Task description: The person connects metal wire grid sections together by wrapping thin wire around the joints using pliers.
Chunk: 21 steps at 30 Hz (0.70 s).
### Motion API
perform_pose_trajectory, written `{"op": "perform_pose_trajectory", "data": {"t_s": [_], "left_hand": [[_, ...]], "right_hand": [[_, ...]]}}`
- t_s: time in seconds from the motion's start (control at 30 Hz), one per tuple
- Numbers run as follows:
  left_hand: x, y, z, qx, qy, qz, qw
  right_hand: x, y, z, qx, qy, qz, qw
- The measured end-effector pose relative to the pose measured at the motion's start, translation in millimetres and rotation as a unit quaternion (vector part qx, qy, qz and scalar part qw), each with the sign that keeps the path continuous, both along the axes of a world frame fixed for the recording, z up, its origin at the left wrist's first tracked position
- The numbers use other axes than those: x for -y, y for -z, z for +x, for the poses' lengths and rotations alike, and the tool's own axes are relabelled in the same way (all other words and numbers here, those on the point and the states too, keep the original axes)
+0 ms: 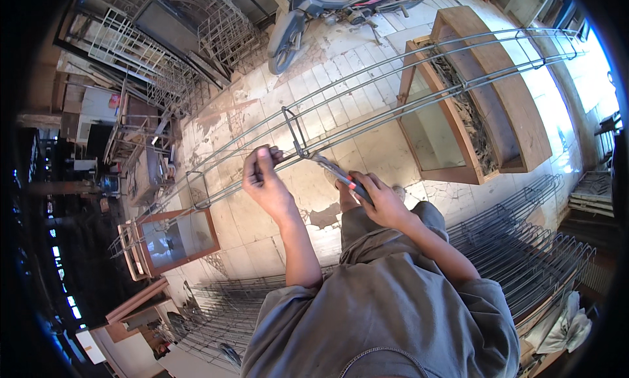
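A long cage of thin steel rebar (367, 121) runs across in front of me, its rods joined by rectangular stirrups (293, 130). My right hand (388, 206) is wrapped round pincers (357, 186) with black and red handles. Their metal jaws meet the near rod at the foot of a stirrup. Just left of that joint, my left hand (267, 181) is raised with its fingers curled together. Whatever those fingers pinch is too small to make out.
Wooden cabinets with glass panes sit under the cage, a large one (481, 168) at right and a smaller one (213, 230) at left. Stacked rebar cages (524, 247) lie beside and behind me. A motorbike (288, 40) and metal racks (124, 40) stand across the tiled floor (262, 243).
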<state>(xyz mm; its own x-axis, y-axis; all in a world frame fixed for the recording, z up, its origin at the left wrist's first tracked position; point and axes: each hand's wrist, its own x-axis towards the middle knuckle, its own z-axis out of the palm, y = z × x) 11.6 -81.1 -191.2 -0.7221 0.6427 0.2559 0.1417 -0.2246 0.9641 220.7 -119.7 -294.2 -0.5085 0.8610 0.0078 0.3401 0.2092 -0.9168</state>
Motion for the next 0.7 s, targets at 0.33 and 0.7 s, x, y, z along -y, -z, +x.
{"op": "perform_pose_trajectory", "data": {"t_s": [0.33, 0.7], "left_hand": [[56.4, 60.2, 7.4, 0.096, 0.085, 0.041, 0.991], [27.2, 43.9, 18.2, -0.055, -0.01, -0.091, 0.994]], "right_hand": [[47.6, 42.4, 65.4, 0.052, 0.027, -0.148, 0.987], [44.5, 28.2, 81.3, 0.091, 0.105, -0.084, 0.987]]}}
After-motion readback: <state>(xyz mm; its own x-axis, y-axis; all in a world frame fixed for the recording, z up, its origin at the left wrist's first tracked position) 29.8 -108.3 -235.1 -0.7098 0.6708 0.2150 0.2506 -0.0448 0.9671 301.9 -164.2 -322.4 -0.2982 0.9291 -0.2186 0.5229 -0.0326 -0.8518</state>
